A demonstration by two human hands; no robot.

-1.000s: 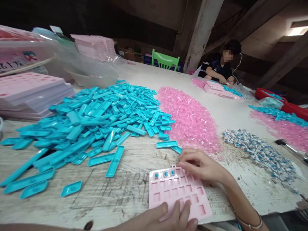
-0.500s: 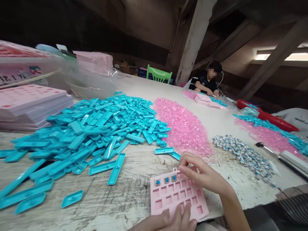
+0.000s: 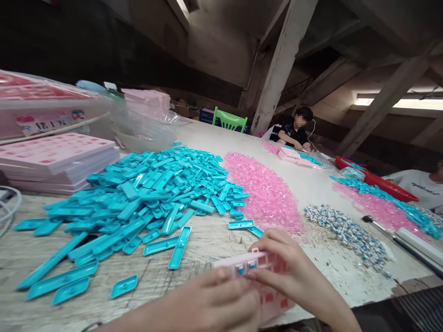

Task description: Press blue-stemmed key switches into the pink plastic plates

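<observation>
Hands meet over a pink tray (image 3: 266,276) at the near edge of the table (image 3: 194,272), at about six o'clock from where I stand; the left hand (image 3: 211,299) comes in from seven o'clock, its fingers bent against the tray's near left side, pressed to it rather than spread; the right hand (image 3: 284,263) lies over the tray's far right part, fingers curled together with the tips at the top row, though whether anything is pinched between them I cannot tell; two small blue-centred switches (image 3: 245,266) sit in that top row, just beside the right fingertips; the tray is tilted, its far edge lifted off the table.

At ten o'clock of the tray spreads a large heap of teal plastic bars (image 3: 148,193), loose ones trailing toward the near edge; at twelve o'clock lies a heap of pink pieces (image 3: 263,189); at two o'clock, a smaller heap of white and blue switches (image 3: 346,230), and past it a dark-handled tool (image 3: 391,235); far at nine o'clock stands a stack of pink trays (image 3: 58,159); a clear plastic bag (image 3: 145,124) lies behind the teal heap; across the table at one o'clock another person (image 3: 294,131) sits bent over their own pink trays; a green chair (image 3: 229,121) stands beside a wooden post (image 3: 280,69).
</observation>
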